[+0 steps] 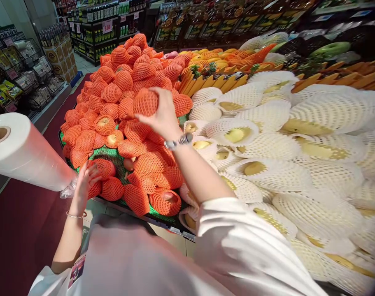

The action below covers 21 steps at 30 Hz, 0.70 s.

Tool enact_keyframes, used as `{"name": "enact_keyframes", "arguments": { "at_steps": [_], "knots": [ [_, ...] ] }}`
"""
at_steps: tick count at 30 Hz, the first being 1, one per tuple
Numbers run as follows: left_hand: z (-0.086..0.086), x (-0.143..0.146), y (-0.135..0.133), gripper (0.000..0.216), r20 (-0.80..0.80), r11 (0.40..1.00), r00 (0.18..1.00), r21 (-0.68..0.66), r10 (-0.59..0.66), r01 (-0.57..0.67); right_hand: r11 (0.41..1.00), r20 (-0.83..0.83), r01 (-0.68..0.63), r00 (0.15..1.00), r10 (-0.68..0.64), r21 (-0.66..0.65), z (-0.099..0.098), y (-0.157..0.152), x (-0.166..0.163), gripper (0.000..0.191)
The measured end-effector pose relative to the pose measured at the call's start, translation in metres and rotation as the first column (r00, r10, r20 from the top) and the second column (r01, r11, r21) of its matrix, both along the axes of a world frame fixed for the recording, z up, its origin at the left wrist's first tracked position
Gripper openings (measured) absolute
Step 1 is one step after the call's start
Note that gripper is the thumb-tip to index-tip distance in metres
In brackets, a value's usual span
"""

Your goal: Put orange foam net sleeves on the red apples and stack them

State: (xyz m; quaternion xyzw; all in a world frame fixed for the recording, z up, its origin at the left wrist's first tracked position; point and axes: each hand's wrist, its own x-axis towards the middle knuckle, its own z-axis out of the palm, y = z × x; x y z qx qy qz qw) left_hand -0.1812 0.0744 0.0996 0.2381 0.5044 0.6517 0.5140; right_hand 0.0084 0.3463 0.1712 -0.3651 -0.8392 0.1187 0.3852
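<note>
While a plastic roll (29, 154) stood tilted at far left, the left hand (82, 185), its fingers (89, 174) loosely spread, was just beside the front of the orange-netted pile (111, 93). Over that pile, a netted fruit (145, 102) was gripped between the thumb and fingers of the right hand (165, 113), with white-netted fruit (267, 144) lying farther right.

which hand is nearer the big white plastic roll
Left. The left hand is close beside the white plastic roll, at its crumpled end; the right hand is farther off, gripping a round fruit in orange foam netting.
</note>
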Motion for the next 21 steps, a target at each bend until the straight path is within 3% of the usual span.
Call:
{"name": "enact_keyframes", "arguments": {
  "at_steps": [2,5,9,11,16,18,21],
  "knots": [
    [-0.012,-0.003,-0.003,0.059,-0.255,0.999,0.966,0.006,0.038,-0.037,0.991,0.096,0.135,0.986,-0.133,-0.017,-0.01,0.047,-0.006,0.077],
    [-0.03,-0.005,-0.003,0.053,-0.583,1.0,0.812,-0.005,-0.011,0.009,0.962,0.308,0.255,0.927,-0.214,-0.099,-0.035,0.085,-0.014,0.081],
    [-0.045,-0.016,0.016,0.069,-0.88,0.995,0.464,-0.093,-0.102,0.042,0.964,0.474,0.242,0.865,-0.164,-0.108,-0.058,0.082,-0.027,0.078],
    [-0.049,-0.028,0.032,0.082,-0.903,0.981,0.384,-0.161,-0.191,0.11,0.972,0.509,0.204,0.853,-0.117,-0.117,-0.059,0.076,-0.033,0.076],
    [-0.064,-0.047,0.059,0.101,-0.803,0.897,0.43,-0.276,-0.412,0.345,0.941,0.473,0.144,0.881,0.019,-0.305,-0.047,0.071,-0.029,0.08],
    [-0.067,-0.044,0.058,0.095,-0.818,0.912,0.43,-0.258,-0.382,0.319,0.926,0.375,0.133,0.927,0.01,-0.352,-0.043,0.065,-0.019,0.08],
    [-0.052,-0.036,0.053,0.085,-0.858,0.978,0.47,-0.167,-0.206,0.123,0.951,0.197,0.062,0.98,-0.002,-0.302,-0.034,0.041,0.008,0.079]
  ]
}}
